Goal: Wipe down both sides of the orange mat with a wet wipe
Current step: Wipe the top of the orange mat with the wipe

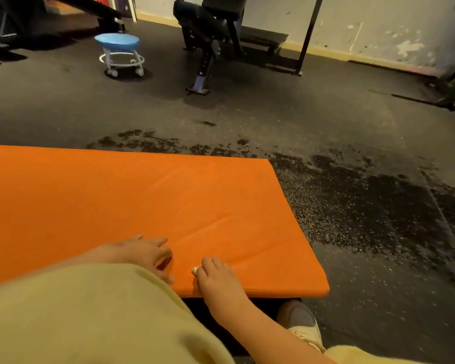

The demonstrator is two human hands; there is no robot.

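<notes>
The orange mat (132, 203) lies flat on the dark floor and fills the left and middle of the view. My right hand (216, 278) rests near the mat's front edge, fingers curled round a small white wet wipe (195, 271), of which only a corner shows. My left hand (149, 254) sits on the mat just to the left, fingers spread loosely with the tips touching the surface. A pale yellow sleeve covers my left arm.
A wet dark patch (352, 206) spreads over the rubber floor to the mat's right. A blue rolling stool (117, 52) and a black weight bench (216, 40) stand at the back. My shoe (304, 324) is by the mat's front right corner.
</notes>
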